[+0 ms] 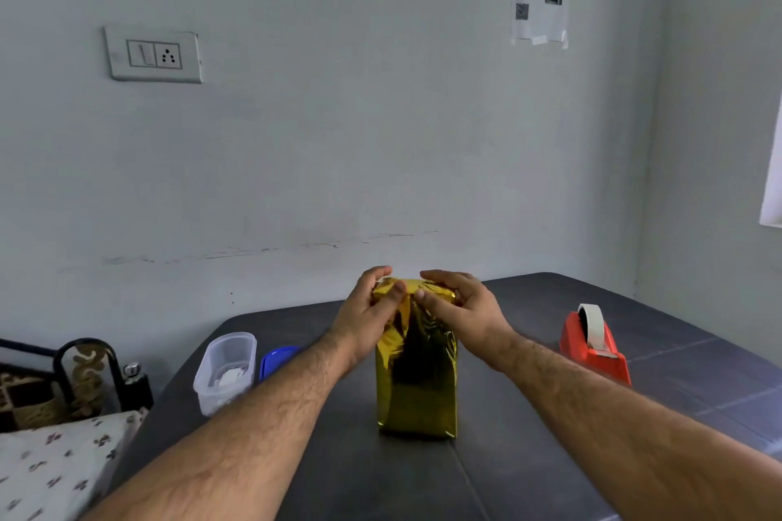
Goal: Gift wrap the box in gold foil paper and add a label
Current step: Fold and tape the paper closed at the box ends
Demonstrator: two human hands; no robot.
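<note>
A tall box wrapped in gold foil paper [417, 385] stands upright in the middle of the dark table [529, 457]. My left hand [370, 315] grips the top left of the box, thumb pressing the foil fold down. My right hand [459, 309] holds the top right, thumb on the same fold and fingers curled over the far edge. The two thumbs nearly meet at the top centre. The top face of the box is hidden behind the hands.
A red tape dispenser [594, 345] with a white roll stands to the right. On the left are a clear plastic container [226, 370] holding white slips and a blue lid [277, 360]. A bed [55, 457] and a black bottle [135, 385] lie beyond the table's left edge.
</note>
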